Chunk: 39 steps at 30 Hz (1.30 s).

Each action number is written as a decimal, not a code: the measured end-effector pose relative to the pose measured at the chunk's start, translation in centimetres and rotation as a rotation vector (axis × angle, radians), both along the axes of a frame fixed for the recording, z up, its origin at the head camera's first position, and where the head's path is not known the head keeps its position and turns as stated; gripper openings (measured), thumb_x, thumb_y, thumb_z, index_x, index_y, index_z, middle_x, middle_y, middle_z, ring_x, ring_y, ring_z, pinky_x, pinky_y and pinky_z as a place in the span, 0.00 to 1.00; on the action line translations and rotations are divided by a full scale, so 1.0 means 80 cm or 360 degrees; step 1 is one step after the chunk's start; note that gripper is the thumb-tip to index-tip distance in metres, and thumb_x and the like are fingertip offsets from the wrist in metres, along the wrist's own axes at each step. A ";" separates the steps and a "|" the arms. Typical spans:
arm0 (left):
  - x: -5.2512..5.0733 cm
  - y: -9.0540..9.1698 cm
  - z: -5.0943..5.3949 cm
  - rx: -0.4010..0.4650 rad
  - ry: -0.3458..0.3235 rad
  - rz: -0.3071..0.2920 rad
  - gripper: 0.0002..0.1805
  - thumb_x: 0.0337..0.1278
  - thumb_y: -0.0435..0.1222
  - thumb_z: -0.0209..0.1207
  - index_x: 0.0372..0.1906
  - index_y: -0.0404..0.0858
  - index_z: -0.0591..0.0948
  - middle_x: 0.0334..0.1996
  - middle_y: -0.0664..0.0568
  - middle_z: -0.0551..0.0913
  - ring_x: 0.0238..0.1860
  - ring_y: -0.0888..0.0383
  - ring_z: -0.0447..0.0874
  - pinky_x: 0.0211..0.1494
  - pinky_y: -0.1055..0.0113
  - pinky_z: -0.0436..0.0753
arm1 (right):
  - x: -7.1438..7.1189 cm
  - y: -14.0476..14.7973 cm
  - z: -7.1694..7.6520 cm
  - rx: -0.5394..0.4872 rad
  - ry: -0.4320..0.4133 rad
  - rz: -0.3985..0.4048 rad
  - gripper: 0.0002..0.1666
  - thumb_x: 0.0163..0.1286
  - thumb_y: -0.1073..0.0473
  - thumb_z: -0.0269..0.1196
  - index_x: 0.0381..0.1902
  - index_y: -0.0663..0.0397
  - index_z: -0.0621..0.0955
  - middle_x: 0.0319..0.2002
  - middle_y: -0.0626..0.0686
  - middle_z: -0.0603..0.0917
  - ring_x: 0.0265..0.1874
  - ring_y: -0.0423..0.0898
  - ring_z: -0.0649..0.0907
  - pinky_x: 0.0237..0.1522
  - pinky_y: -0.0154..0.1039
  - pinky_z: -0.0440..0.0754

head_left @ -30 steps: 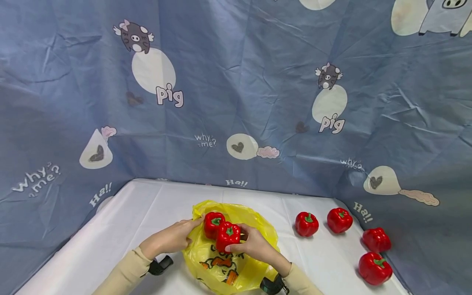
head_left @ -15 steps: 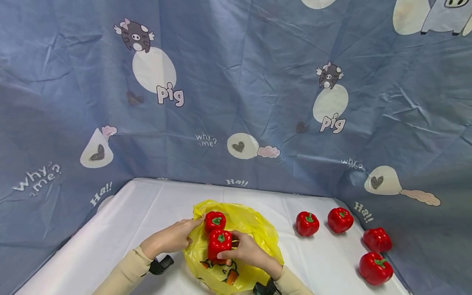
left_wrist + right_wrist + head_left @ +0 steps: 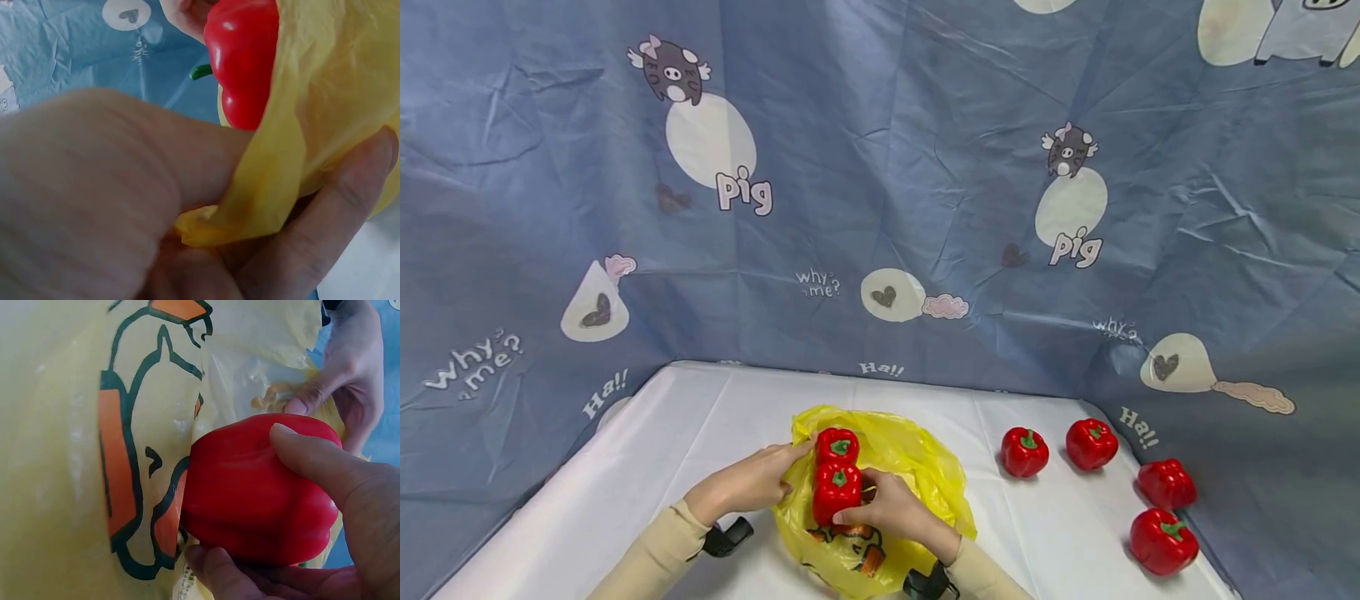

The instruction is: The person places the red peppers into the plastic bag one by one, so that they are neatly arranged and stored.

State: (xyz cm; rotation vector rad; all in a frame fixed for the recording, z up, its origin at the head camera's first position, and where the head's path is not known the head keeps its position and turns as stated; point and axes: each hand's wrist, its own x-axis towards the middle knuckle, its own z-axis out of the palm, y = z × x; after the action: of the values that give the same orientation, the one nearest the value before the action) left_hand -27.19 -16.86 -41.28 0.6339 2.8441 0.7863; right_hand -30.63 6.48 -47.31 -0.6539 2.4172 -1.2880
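A yellow plastic bag (image 3: 917, 454) with a dark-and-orange cartoon print lies mid-table, its mouth spread. My left hand (image 3: 751, 482) pinches the bag's left edge; the left wrist view has the yellow film (image 3: 275, 181) between thumb and fingers. With thumb and fingers, my right hand (image 3: 893, 507) grips a red bell pepper (image 3: 835, 497) at the bag's mouth. The right wrist view has this held bell pepper (image 3: 262, 487) partly behind the printed film. Just behind it, at the bag's upper left, sits another red bell pepper (image 3: 837, 444), green stem up. The bag's inside is mostly hidden.
To the right on the white table (image 3: 1045, 525) are several loose bell peppers: one nearest the bag (image 3: 1024, 452), others toward the right edge, including the frontmost bell pepper (image 3: 1162, 542). A blue patterned curtain (image 3: 880, 208) hangs behind and along the sides.
My right hand has moved left and slightly down with its bell pepper, from the bag's middle to just in front of the other bell pepper. The left hand has stayed put.
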 end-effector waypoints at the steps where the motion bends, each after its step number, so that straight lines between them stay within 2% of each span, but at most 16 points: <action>1: 0.000 0.000 0.000 -0.0001 0.0003 0.0000 0.40 0.44 0.18 0.55 0.70 0.28 0.63 0.67 0.37 0.69 0.60 0.50 0.72 0.43 0.60 0.73 | 0.000 -0.001 0.000 0.0010 0.0013 -0.0007 0.33 0.52 0.47 0.74 0.52 0.57 0.79 0.43 0.49 0.86 0.39 0.43 0.84 0.39 0.39 0.84; 7: 0.001 0.001 0.002 0.0008 -0.0006 0.0000 0.41 0.45 0.18 0.56 0.71 0.29 0.62 0.67 0.36 0.68 0.53 0.52 0.73 0.42 0.61 0.72 | -0.002 -0.007 -0.002 0.0009 0.0051 -0.0028 0.32 0.52 0.46 0.74 0.51 0.56 0.80 0.41 0.49 0.87 0.37 0.41 0.84 0.38 0.37 0.84; 15: 0.000 0.001 -0.001 0.0020 0.0002 -0.0023 0.42 0.44 0.18 0.56 0.71 0.28 0.61 0.68 0.36 0.67 0.54 0.53 0.73 0.43 0.62 0.72 | -0.003 -0.013 -0.004 -0.0006 0.0036 -0.0016 0.32 0.52 0.44 0.73 0.52 0.55 0.81 0.41 0.47 0.87 0.36 0.39 0.84 0.39 0.36 0.84; 19: -0.001 0.001 0.000 0.0040 -0.0026 -0.0010 0.42 0.44 0.18 0.57 0.71 0.28 0.61 0.69 0.36 0.66 0.51 0.52 0.72 0.40 0.62 0.72 | -0.005 -0.014 -0.005 -0.0008 0.0055 0.0008 0.33 0.53 0.44 0.73 0.53 0.55 0.80 0.43 0.47 0.87 0.37 0.38 0.83 0.41 0.36 0.83; 25: -0.001 0.002 0.000 0.0034 -0.0053 0.0005 0.42 0.45 0.18 0.58 0.72 0.29 0.61 0.69 0.37 0.66 0.53 0.52 0.72 0.41 0.61 0.72 | -0.008 -0.008 -0.007 0.0020 0.0075 0.0065 0.34 0.52 0.46 0.74 0.54 0.55 0.80 0.43 0.47 0.87 0.37 0.36 0.83 0.40 0.32 0.82; 28: -0.002 0.002 0.000 0.0029 -0.0054 0.0004 0.42 0.44 0.18 0.58 0.71 0.29 0.61 0.69 0.37 0.66 0.50 0.53 0.72 0.40 0.61 0.71 | -0.008 -0.003 -0.007 -0.0013 0.0037 0.0125 0.36 0.52 0.49 0.74 0.58 0.56 0.78 0.45 0.48 0.87 0.39 0.38 0.84 0.41 0.33 0.82; 32: -0.002 0.001 0.000 0.0031 -0.0031 -0.0014 0.42 0.43 0.17 0.56 0.71 0.28 0.62 0.68 0.36 0.68 0.46 0.52 0.71 0.38 0.62 0.71 | -0.006 0.004 -0.004 -0.0019 -0.0023 0.0166 0.45 0.53 0.49 0.74 0.65 0.59 0.71 0.49 0.50 0.85 0.44 0.42 0.84 0.44 0.35 0.83; 36: -0.002 0.000 -0.001 0.0031 -0.0006 -0.0022 0.42 0.43 0.16 0.55 0.71 0.28 0.61 0.68 0.35 0.68 0.48 0.52 0.72 0.39 0.62 0.71 | -0.005 0.010 -0.002 0.0020 -0.0011 0.0152 0.50 0.53 0.49 0.73 0.69 0.63 0.66 0.50 0.51 0.84 0.48 0.47 0.83 0.48 0.38 0.82; 39: -0.001 -0.001 -0.001 0.0028 -0.0019 -0.0010 0.42 0.44 0.16 0.55 0.72 0.29 0.61 0.68 0.36 0.67 0.48 0.53 0.71 0.40 0.61 0.70 | -0.005 0.015 -0.001 0.0016 0.0007 0.0152 0.51 0.54 0.51 0.73 0.70 0.65 0.64 0.50 0.53 0.83 0.49 0.50 0.83 0.49 0.39 0.82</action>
State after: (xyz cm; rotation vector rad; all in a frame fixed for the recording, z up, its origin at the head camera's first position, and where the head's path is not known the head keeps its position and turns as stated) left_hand -27.31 -16.92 -41.37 0.6376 2.8264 0.8124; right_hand -31.01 7.68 -47.38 -0.7603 2.3639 -1.2367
